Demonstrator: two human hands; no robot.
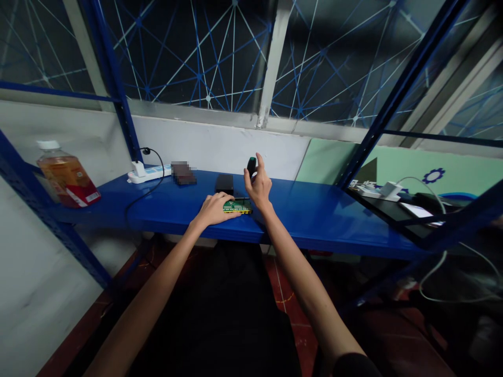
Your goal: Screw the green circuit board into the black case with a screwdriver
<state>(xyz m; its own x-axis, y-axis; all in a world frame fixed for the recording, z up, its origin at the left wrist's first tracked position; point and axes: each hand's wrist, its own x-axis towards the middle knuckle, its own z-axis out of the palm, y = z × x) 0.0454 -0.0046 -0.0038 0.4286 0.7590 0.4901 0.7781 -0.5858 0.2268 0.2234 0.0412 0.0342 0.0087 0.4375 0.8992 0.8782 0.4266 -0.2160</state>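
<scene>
Right fingers (256, 168) pinch small dark tool (251, 166), upright, index raised; right hand (259, 188) lifted above shelf. Left hand (215, 208) flat, fingers spread narrow, pressing green board (238, 207) onto blue shelf (314, 214). Board lies mid-shelf, near front edge, just before black box (224, 183). Board likely light, stiff, fragile; best held by edges, off components. Farther out: power strip (147, 173), bottle (66, 175) far left.
</scene>
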